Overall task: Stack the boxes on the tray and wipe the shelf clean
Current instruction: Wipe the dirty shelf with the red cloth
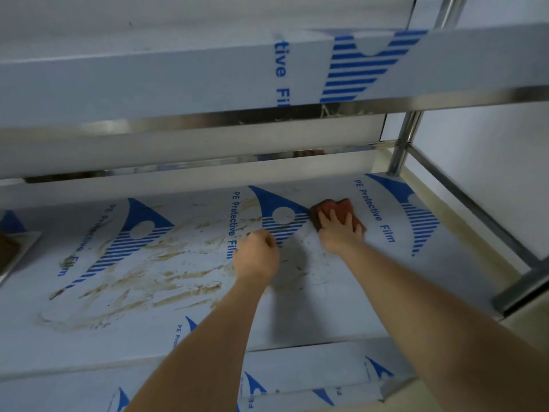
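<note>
At the shelf's (297, 310) left edge you can see a tray's corner (20, 251), then brown smears (154, 281) across its middle. Your left hand (257, 255) rests there as an empty fist. Toward the back right corner, your right hand (340, 231) presses flat, fingers spread, on the red cloth (335, 211).

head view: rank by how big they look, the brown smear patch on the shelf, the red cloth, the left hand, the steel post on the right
Largest to smallest as seen:
1. brown smear patch
2. steel post
3. left hand and red cloth look alike, and the right hand covers part of the cloth, so unranked.
</note>
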